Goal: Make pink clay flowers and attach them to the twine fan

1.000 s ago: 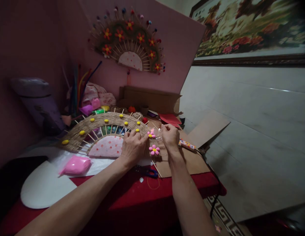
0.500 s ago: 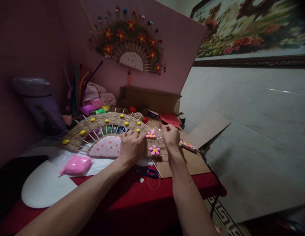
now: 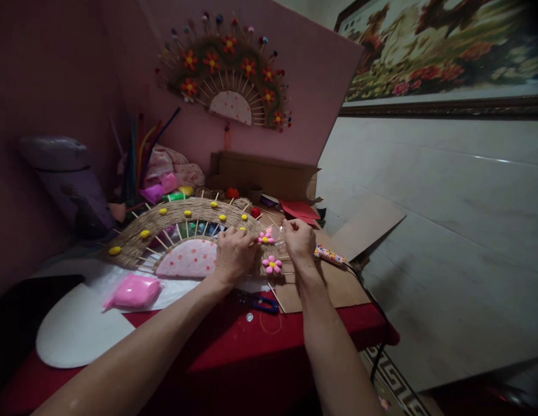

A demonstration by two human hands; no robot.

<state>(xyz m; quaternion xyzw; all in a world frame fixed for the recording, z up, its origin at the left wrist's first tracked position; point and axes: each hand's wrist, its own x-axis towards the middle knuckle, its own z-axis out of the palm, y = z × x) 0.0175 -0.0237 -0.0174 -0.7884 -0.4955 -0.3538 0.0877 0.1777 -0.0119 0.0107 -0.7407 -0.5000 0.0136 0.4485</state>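
A twine-wrapped fan (image 3: 182,212) of thin sticks lies on the table, with a polka-dot half-circle (image 3: 186,258) at its base and yellow dots along its band. My left hand (image 3: 234,255) is closed over the right part of the fan, fingertips beside the upper pink flower (image 3: 265,238). A second pink flower (image 3: 271,264) sits just below it. Just right of the flowers, my right hand (image 3: 300,241) is raised in a pinch; what is between its fingers is too small to name. Something clear and shiny shows by its fingertips.
A flower-patterned glue gun (image 3: 329,255) lies on cardboard (image 3: 338,289) to the right, its cord running over the edge. A pink clay packet (image 3: 134,290), a white disc (image 3: 78,335) and blue snips (image 3: 265,304) lie in front. A finished fan (image 3: 227,75) hangs behind.
My left hand has shifted slightly right and up along the fan, toward the upper pink flower. My right hand keeps its pinch in nearly the same place.
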